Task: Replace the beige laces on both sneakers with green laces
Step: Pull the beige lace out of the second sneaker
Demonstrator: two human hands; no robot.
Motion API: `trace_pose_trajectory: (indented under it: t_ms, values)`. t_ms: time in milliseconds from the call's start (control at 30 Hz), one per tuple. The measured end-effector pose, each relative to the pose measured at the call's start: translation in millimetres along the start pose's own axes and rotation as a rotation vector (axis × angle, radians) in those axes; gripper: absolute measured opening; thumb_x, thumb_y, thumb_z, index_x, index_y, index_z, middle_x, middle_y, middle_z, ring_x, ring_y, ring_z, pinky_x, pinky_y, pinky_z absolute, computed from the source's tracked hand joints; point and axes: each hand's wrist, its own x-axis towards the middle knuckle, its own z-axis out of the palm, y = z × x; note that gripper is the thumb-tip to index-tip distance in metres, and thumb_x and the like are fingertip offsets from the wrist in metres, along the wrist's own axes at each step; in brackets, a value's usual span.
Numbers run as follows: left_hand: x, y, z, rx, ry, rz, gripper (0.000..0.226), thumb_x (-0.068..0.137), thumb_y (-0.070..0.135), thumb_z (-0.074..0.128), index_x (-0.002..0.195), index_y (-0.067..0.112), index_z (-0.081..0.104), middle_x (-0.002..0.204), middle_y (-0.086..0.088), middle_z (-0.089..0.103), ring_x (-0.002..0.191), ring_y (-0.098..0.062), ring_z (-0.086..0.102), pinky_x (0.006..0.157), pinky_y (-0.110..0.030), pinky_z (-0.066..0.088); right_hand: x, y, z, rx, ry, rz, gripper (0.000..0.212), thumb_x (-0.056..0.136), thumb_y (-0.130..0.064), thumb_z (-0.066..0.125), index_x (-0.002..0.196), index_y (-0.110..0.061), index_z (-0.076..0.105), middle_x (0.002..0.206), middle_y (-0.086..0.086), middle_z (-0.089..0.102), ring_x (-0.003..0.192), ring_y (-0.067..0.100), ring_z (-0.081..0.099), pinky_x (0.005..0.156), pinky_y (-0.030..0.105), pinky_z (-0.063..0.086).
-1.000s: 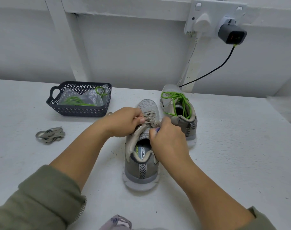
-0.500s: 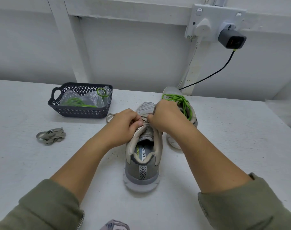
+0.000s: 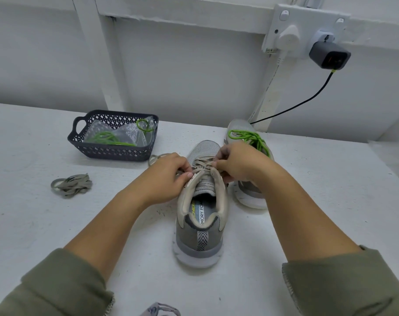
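Fingers (image 3: 189, 175) of the left hand (image 3: 167, 176) and right hand (image 3: 238, 165) curl tight, pinching the beige lace (image 3: 202, 166) across the near sneaker (image 3: 199, 236) on the counter (image 3: 308, 201); the green-laced sneaker (image 3: 238, 126) sits just behind the right fingers.

basket (image 3: 107, 153) left of sneakers (image 3: 202, 224)

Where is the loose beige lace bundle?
Head view, left side: the beige lace bundle lies on the white table, in front of the dark basket, left of the left hand.
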Motion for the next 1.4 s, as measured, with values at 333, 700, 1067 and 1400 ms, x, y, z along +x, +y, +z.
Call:
trace_pose_trajectory:
  t_ms: [333, 700, 1067, 1400]
  values:
    - [3, 12, -5, -0.211, 0.040, -0.165, 0.010, 0.092, 0.023, 0.056, 0.084, 0.021, 0.061, 0.074, 0.009, 0.064, 0.057, 0.002, 0.054, 0.054, -0.014, 0.040, -30, 15, 10, -0.129, 0.243, -0.104, 0.013, 0.094, -0.033, 0.045, 0.094, -0.021, 0.049, 0.090, 0.002, 0.062, 0.080, 0.021, 0.063, 0.062, 0.028, 0.043]
    - [-3, -1, -1, 0.039, 0.080, -0.420, 0.019, 0.098, 0.021, 0.042, 0.105, 0.009, 0.054, 0.106, -0.012, 0.064, 0.093, -0.026, 0.060, 0.073, -0.033, 0.045, -51, 18, 36, -0.342, 0.436, -0.191, 0.022, 0.093, -0.034, 0.049, 0.086, -0.014, 0.044, 0.074, 0.003, 0.052, 0.075, 0.024, 0.048, 0.049, 0.029, 0.025]
    - [-11, 36, -24, -0.018, -0.019, -0.180, 0.016, 0.092, 0.035, 0.060, 0.082, 0.024, 0.067, 0.073, 0.009, 0.067, 0.062, 0.001, 0.056, 0.060, -0.016, 0.038, 12, 8, -5, -0.710, 0.113, -0.454, 0.017, 0.092, -0.025, 0.059, 0.103, -0.031, 0.071, 0.093, -0.006, 0.042, 0.094, 0.021, 0.056, 0.079, 0.037, 0.048]
    - [-24, 39, -19, -0.007, 0.111, -0.168, 0.031, 0.084, 0.040, 0.065, 0.061, 0.020, 0.061, 0.054, 0.006, 0.061, 0.049, -0.001, 0.050, 0.050, -0.020, 0.038, 20, 17, 8, -0.933, 0.391, -0.417, 0.022, 0.091, -0.023, 0.053, 0.108, -0.014, 0.065, 0.105, 0.008, 0.053, 0.101, 0.029, 0.052, 0.070, 0.033, 0.038]
